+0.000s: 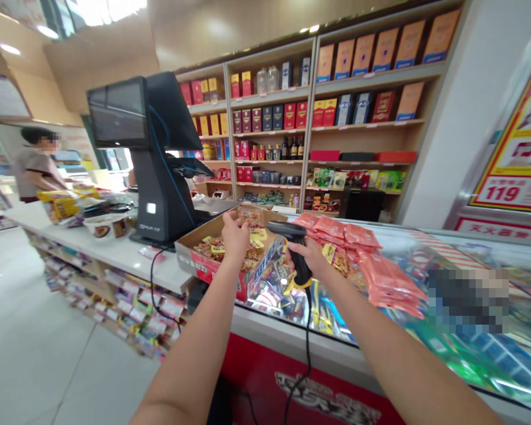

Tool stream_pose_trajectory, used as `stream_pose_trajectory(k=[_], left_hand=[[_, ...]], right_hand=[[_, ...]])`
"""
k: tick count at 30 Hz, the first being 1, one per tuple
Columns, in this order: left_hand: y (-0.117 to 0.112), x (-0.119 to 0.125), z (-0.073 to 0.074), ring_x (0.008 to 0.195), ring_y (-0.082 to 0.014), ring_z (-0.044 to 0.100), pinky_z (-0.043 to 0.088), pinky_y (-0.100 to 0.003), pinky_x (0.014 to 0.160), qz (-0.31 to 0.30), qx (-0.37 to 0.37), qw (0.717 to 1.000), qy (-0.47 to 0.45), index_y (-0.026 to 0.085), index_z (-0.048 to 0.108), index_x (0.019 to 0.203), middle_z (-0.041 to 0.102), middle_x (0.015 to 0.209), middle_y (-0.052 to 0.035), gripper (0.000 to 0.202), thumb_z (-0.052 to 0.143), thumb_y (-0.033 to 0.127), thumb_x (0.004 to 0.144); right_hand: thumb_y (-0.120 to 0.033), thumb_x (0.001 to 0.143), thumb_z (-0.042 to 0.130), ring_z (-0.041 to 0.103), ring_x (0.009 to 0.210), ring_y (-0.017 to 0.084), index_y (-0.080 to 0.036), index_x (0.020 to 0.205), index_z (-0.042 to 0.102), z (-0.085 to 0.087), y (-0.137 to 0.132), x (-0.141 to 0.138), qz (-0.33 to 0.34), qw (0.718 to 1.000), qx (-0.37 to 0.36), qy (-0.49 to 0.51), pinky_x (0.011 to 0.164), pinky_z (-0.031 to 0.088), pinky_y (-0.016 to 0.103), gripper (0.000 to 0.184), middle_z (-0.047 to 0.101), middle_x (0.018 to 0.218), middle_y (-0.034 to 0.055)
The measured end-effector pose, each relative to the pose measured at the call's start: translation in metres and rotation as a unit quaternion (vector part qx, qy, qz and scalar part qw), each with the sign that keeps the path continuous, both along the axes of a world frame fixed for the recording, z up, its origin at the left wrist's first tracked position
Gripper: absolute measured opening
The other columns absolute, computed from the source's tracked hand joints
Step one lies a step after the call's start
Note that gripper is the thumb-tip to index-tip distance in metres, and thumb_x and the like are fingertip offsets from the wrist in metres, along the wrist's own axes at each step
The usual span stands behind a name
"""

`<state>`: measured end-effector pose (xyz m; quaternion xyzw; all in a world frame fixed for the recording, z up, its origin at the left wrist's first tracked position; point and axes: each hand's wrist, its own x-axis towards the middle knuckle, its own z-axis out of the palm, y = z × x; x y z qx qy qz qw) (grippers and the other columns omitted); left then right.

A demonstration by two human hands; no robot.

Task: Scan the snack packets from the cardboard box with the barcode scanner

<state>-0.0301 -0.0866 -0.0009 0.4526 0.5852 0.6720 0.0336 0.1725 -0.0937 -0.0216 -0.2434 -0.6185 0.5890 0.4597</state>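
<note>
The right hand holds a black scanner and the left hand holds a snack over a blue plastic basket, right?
Not quite. It is not a blue plastic basket. The head view shows a brown cardboard box full of snack packets. The rest is right: the right hand grips the black scanner, and the left hand holds a snack over that box.

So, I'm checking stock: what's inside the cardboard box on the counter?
Small yellow and red snack packets lie loose in the box. The left hand holds one packet above them, covering some. The box bottom is hidden under the snack packets.
</note>
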Motion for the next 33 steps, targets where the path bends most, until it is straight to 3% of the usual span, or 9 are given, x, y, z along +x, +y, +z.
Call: stream_pose_trajectory(k=[3,7,9,12,14,18,23,27,33], left_hand=[[-0.001,-0.019,-0.005,0.138,-0.0333,0.042,0.035,-0.044,0.112,0.033,-0.028,0.998,0.047,0.01,0.043,0.133,0.047,0.142,-0.0255,0.07,0.068,0.005,0.068],[-0.003,-0.002,-0.01,0.145,-0.0325,0.03,0.031,-0.045,0.116,0.018,0.002,0.992,0.125,0.015,0.054,0.127,0.032,0.155,-0.02,0.057,0.065,0.008,0.071],[-0.003,0.018,-0.013,0.136,-0.0303,0.044,0.037,-0.042,0.112,-0.039,0.006,0.985,0.168,0.018,0.063,0.111,0.048,0.143,-0.0172,0.041,0.062,0.007,0.072],[0.0,0.052,-0.027,0.105,-0.0291,0.065,0.048,-0.039,0.096,-0.161,-0.063,0.962,0.209,0.02,0.065,0.078,0.069,0.091,-0.011,0.016,0.069,0.009,0.067],[0.004,0.072,-0.045,0.088,-0.0299,0.067,0.05,-0.037,0.086,-0.215,-0.134,0.942,0.222,0.022,0.055,0.06,0.062,0.063,-0.0052,0.027,0.081,0.015,0.054],[0.019,0.093,-0.084,0.075,-0.0312,0.068,0.051,-0.036,0.075,-0.217,-0.231,0.909,0.269,0.023,0.037,0.046,0.053,0.05,-0.0022,0.056,0.091,0.025,0.031],[0.043,0.091,-0.102,0.042,-0.0181,0.051,0.045,-0.03,0.055,-0.244,-0.295,0.888,0.257,0.022,0.032,0.038,0.032,0.033,0.0072,0.062,0.09,0.015,0.017],[0.056,0.083,-0.105,0.031,-0.009,0.035,0.034,-0.022,0.042,-0.287,-0.236,0.913,0.17,0.022,0.045,0.04,0.034,0.032,0.0074,0.043,0.088,0.023,0.036],[0.064,0.098,-0.093,0.04,-0.0139,0.055,0.047,-0.025,0.045,-0.383,-0.271,0.881,-0.065,0.018,0.06,0.06,0.057,0.046,0.0002,0.025,0.078,0.034,0.065]], right_hand=[[-0.042,0.067,0.073,0.053,0.037,0.012,-0.018,0.066,0.058,-0.006,0.0,-0.006,0.006,1.0,-0.011,-0.004,0.037,0.046,0.024,0.029,0.059,0.051,-0.0012],[-0.042,0.066,0.075,0.053,0.038,0.012,-0.018,0.066,0.058,-0.015,0.0,0.006,-0.01,1.0,-0.03,0.002,0.037,0.046,0.024,0.029,0.06,0.052,-0.0016],[-0.042,0.065,0.075,0.053,0.038,0.012,-0.018,0.066,0.057,-0.019,0.002,0.018,-0.028,0.999,-0.03,0.004,0.037,0.047,0.024,0.03,0.06,0.052,-0.0019],[-0.04,0.064,0.076,0.053,0.038,0.011,-0.018,0.069,0.058,-0.022,0.007,0.038,-0.065,0.998,-0.024,0.007,0.036,0.046,0.023,0.029,0.061,0.053,-0.0021],[-0.04,0.064,0.076,0.052,0.037,0.011,-0.018,0.07,0.058,-0.024,0.009,0.052,-0.09,0.995,-0.03,0.007,0.036,0.046,0.023,0.029,0.06,0.052,-0.0023],[-0.038,0.062,0.077,0.052,0.036,0.011,-0.019,0.068,0.056,-0.027,0.01,0.075,-0.134,0.99,-0.045,0.009,0.035,0.046,0.023,0.029,0.059,0.051,-0.0027],[-0.039,0.061,0.076,0.053,0.038,0.012,-0.019,0.07,0.056,-0.039,0.012,0.09,-0.158,0.986,-0.049,0.027,0.035,0.046,0.025,0.031,0.059,0.052,-0.0031],[-0.04,0.064,0.075,0.053,0.038,0.012,-0.02,0.07,0.055,-0.056,0.014,0.094,-0.145,0.987,-0.066,0.036,0.036,0.044,0.024,0.03,0.058,0.051,-0.0035],[-0.04,0.065,0.074,0.053,0.038,0.012,-0.02,0.071,0.055,-0.063,0.013,0.099,-0.133,0.988,-0.068,0.03,0.036,0.044,0.024,0.029,0.059,0.052,-0.0033]])
